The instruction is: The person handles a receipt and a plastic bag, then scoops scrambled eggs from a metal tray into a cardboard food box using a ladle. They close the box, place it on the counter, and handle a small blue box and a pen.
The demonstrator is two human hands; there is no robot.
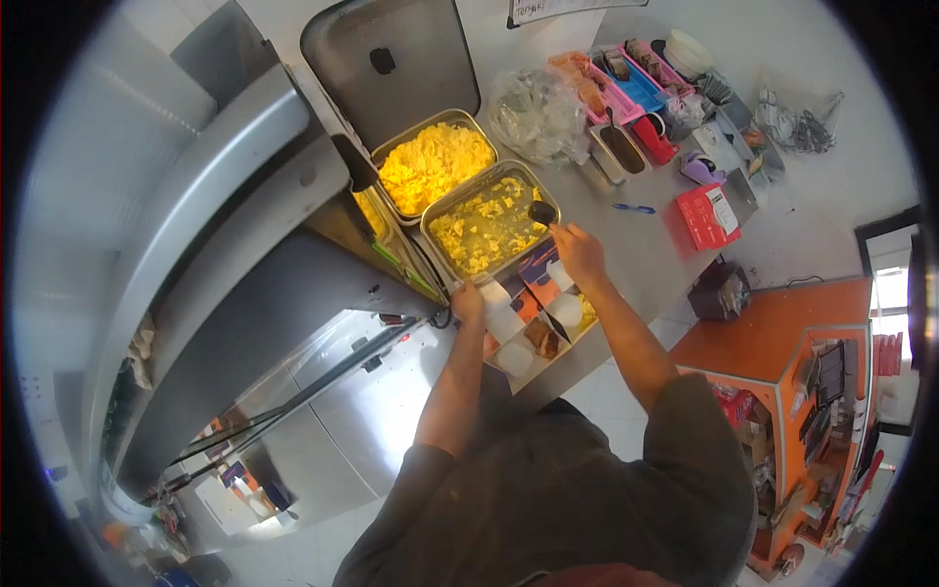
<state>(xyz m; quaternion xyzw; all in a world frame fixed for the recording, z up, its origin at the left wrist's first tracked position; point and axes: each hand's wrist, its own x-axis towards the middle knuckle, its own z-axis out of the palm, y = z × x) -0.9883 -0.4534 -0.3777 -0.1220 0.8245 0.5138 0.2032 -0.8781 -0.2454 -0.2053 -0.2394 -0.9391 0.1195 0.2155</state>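
Observation:
In my right hand (579,257) is a dark spoon or scoop (542,213), its head over the right end of a metal tray (487,275) holding scattered scrambled egg (469,233). My left hand (467,302) touches the tray's near left corner or the edge of an open box just below it; which one I cannot tell. Below the tray, open food boxes (539,378) hold white rounds that look like rice (514,356), a browned piece of food (541,338) and some yellow egg (587,312). A second metal tray heaped with scrambled egg (438,165) stands behind.
Crumpled clear plastic bags (537,114), pink and blue baskets (632,84), a metal container of dark sauce (622,149), a blue pen (634,209) and a red box (709,218) lie along the steel counter (645,249). A large metal hood or lid (293,279) rises at my left.

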